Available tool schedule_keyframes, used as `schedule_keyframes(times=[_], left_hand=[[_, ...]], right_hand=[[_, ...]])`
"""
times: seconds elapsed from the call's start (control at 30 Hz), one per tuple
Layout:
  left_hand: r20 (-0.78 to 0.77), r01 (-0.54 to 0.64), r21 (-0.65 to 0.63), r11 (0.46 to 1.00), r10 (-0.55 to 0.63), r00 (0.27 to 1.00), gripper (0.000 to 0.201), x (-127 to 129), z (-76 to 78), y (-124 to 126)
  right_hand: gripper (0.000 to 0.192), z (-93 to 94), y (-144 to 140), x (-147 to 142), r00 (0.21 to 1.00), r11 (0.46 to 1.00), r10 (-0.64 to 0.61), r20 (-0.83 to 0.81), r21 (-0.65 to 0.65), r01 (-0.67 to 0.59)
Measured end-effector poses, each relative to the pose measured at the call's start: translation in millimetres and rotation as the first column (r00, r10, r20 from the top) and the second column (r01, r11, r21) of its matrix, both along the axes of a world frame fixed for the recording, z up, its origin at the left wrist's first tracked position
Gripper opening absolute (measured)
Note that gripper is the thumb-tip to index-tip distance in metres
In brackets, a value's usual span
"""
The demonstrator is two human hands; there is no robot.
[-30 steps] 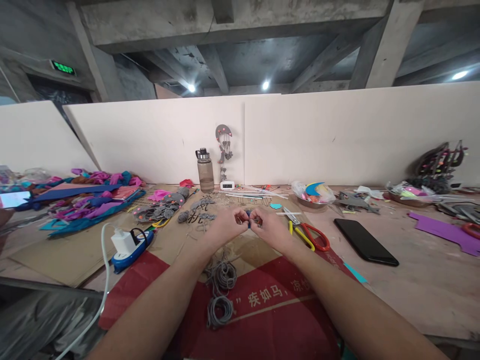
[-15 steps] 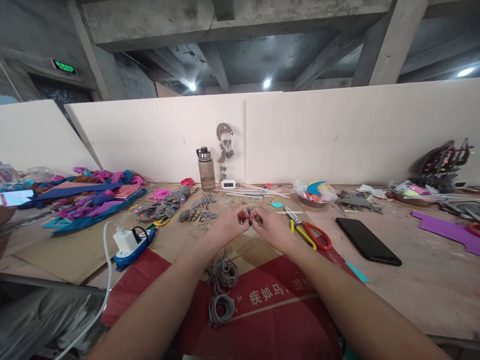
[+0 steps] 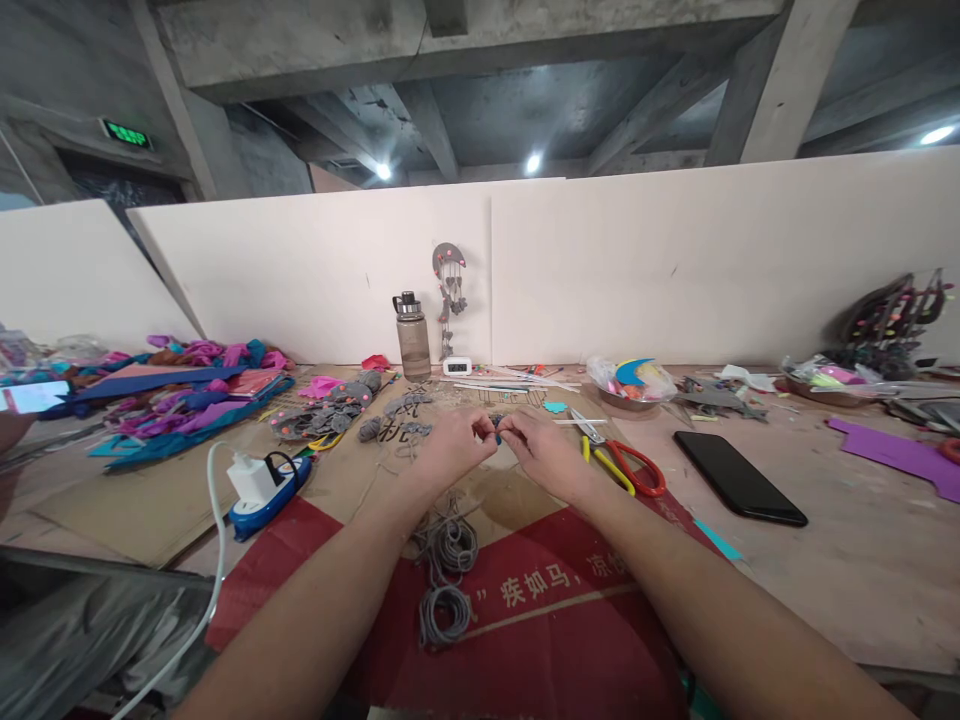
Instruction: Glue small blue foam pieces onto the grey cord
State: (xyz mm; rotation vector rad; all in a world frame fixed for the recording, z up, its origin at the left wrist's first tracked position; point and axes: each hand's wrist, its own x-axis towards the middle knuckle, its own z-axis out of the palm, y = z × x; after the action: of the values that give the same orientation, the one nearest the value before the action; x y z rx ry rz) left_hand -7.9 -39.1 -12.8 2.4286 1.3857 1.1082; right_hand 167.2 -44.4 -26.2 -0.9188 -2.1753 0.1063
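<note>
White panels stand beyond the hands, along the back of the counter. Under the hands: a cardboard sheet, brown with a red printed part nearer the body. Colored material pile well off to the left of the hands. Bottle upright, beyond and a bit left. Left hand and right hand near each other over the sheet, fingers curled in, thumb and fingertips of each nearly closed in a pinch on the small dark-blue piece. Black phone flat, out right of the hands. Scissors, red and yellow handles, between right hand and phone. Grey cord in loose coils on the sheet, body side of left hand. White clock straight beyond left hand, just beside the bottle. Small dark-blue piece sits between the two hands' fingertips, mostly hidden; can't make out its shape.
</note>
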Motion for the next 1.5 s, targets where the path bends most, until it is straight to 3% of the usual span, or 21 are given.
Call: schedule_keyframes(times=[0.13, 0.33, 0.57, 0.7, 0.83, 0.97, 1.07, 1.13, 1.2, 1.33, 1.5], left_hand=[[0.119, 0.016, -0.031, 0.999, -0.012, 0.993, 0.007, -1.9, 2.0, 1.2], [0.354, 0.076, -0.127, 0.989, -0.026, 0.935, 0.005, -3.9, 6.1, 0.7], [0.418, 0.045, -0.114, 0.992, 0.007, 0.908, 0.008, -3.7, 6.7, 0.6], [0.387, -0.035, -0.056, 0.998, 0.054, 0.920, 0.006, -2.9, 6.0, -0.9], [0.239, -0.145, 0.108, 0.983, 0.116, 0.964, 0.004, -3.1, 6.6, -4.0], [0.108, -0.140, 0.270, 0.953, 0.115, 0.988, 0.007, -4.5, 6.9, -5.7], [0.095, -0.129, 0.326, 0.936, 0.103, 0.990, 0.008, -5.3, 6.5, -5.8], [0.159, -0.141, 0.291, 0.946, 0.097, 0.982, 0.006, -5.0, 6.9, -6.0], [0.278, -0.135, 0.178, 0.975, 0.082, 0.957, 0.005, -4.4, 8.1, -6.5], [0.522, 0.019, -0.055, 0.998, 0.013, 0.853, 0.012, -2.5, 10.8, -7.1], [0.639, 0.146, -0.101, 0.984, -0.049, 0.768, 0.013, -0.7, 9.4, -6.7]], right_hand=[[0.008, 0.0, -1.5, -3.6, 0.996, 1.000, -0.018, -0.093, -0.011, 0.017], [0.011, 6.5, -5.7, -7.7, 0.964, 0.989, -0.098, -0.246, -0.136, 0.065], [0.022, 0.6, -0.2, -14.0, 0.865, 0.933, -0.125, -0.486, -0.353, -0.063], [0.021, 0.6, -1.8, -18.6, 0.833, 0.934, -0.141, -0.535, -0.350, -0.066], [0.019, 5.1, -9.5, -22.6, 0.824, 0.947, -0.108, -0.557, -0.309, -0.085], [0.018, 8.8, -16.6, -25.0, 0.813, 0.940, -0.063, -0.579, -0.309, -0.147], [0.019, 9.7, -18.6, -25.6, 0.817, 0.937, -0.038, -0.576, -0.304, -0.170], [0.019, 9.4, -17.6, -25.3, 0.815, 0.937, -0.033, -0.578, -0.302, -0.176], [0.020, 8.5, -15.0, -24.3, 0.801, 0.934, -0.055, -0.597, -0.313, -0.169], [0.024, 6.3, -8.1, -21.1, 0.756, 0.918, -0.122, -0.643, -0.362, -0.160], [0.027, 5.5, -7.0, -20.8, 0.742, 0.912, -0.162, -0.651, -0.386, -0.140]])
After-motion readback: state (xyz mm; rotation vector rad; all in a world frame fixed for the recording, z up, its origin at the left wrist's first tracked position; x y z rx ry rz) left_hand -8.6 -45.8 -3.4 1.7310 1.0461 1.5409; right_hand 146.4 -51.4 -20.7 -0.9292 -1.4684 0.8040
